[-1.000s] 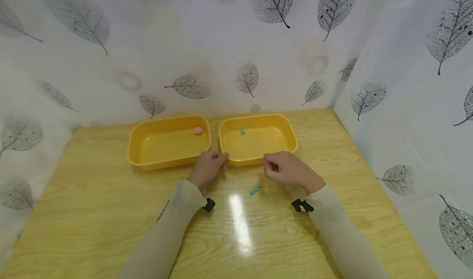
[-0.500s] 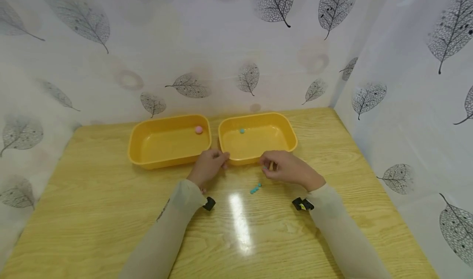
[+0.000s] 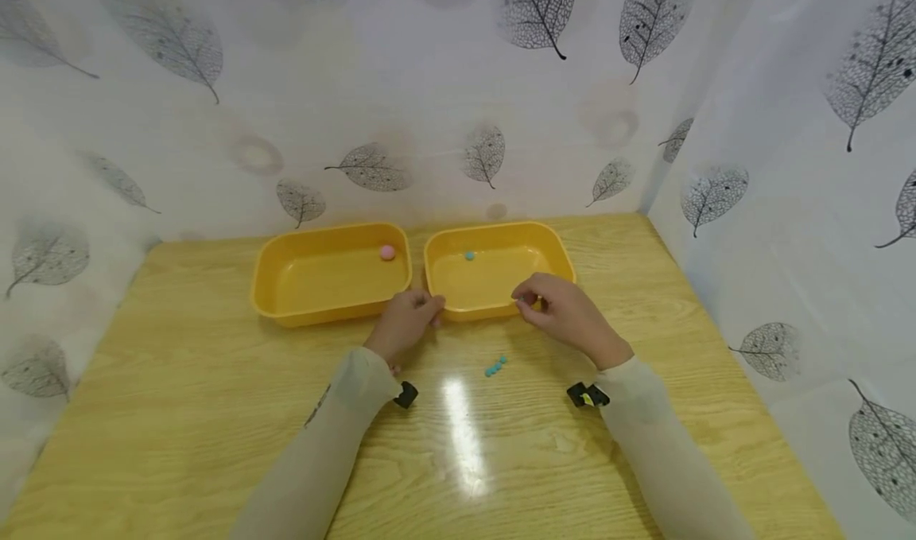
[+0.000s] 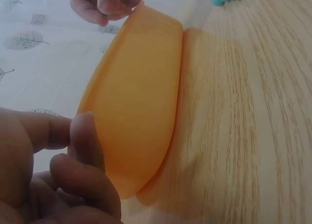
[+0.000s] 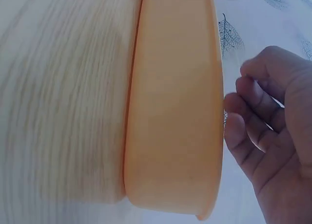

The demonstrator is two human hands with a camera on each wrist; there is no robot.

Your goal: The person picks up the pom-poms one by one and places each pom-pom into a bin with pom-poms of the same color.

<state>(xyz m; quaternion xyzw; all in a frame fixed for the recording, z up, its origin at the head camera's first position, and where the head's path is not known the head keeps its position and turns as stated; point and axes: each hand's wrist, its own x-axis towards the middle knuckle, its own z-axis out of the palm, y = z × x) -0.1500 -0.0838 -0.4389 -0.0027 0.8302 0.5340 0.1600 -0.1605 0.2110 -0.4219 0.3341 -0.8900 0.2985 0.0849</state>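
With its thumb and fingers my left hand (image 3: 404, 321) pinches the near left corner of the right-hand yellow plastic tray (image 3: 475, 312). In the left wrist view the fingertips (image 4: 83, 124) meet the tray's rim. My right hand (image 3: 568, 313) hovers over the near rim towards the tray's right end, fingers curled and thumb near the index finger. Whether something small sits between those fingertips is too small to tell. One blue-green ball (image 3: 469, 255) lies inside this tray. Several more blue-green balls (image 3: 495, 367) lie in a short row on the table in front.
A second yellow tray (image 3: 332, 317) stands to the left, with a pink ball (image 3: 387, 252) inside. Something small and pink (image 3: 394, 370) shows partly beside the left wrist. A leaf-patterned curtain (image 3: 429, 87) bounds the wooden table (image 3: 179, 413) at the back and sides.
My right hand has risen and moved forward from in front of the tray to over its near rim. My left hand has stayed at the tray's corner.
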